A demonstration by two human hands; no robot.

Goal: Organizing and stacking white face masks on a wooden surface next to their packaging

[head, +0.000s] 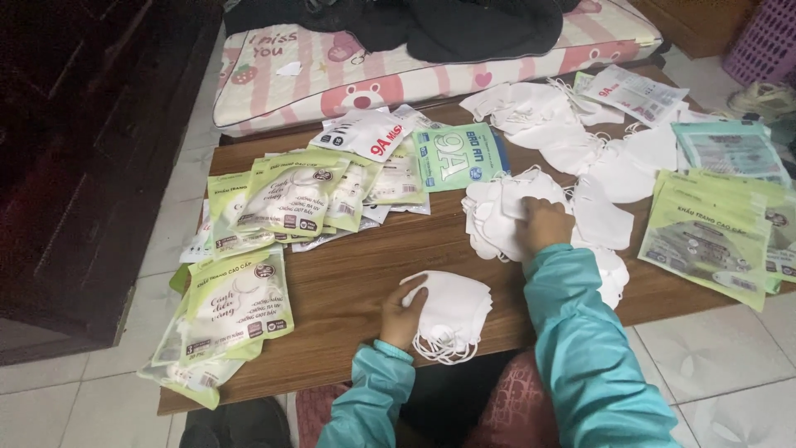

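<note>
Nearest on the wooden table [348,290], the left hand [404,314] curls around a small stack of white masks [452,315], fingers closed on its left edge. Just beyond that stack, the right hand [543,224] rests on a larger pile of white masks [502,211]; its fingers seem to pinch the top one, though the grip is partly hidden. Left of the stack lie green mask packets [240,303]. Farther off sits a pink striped cushion [332,75].

Soft, even indoor light falls on the wooden table [356,282]; left of it the dark cabinet [75,166] stays dim. The picture is slightly blurred overall.
</note>
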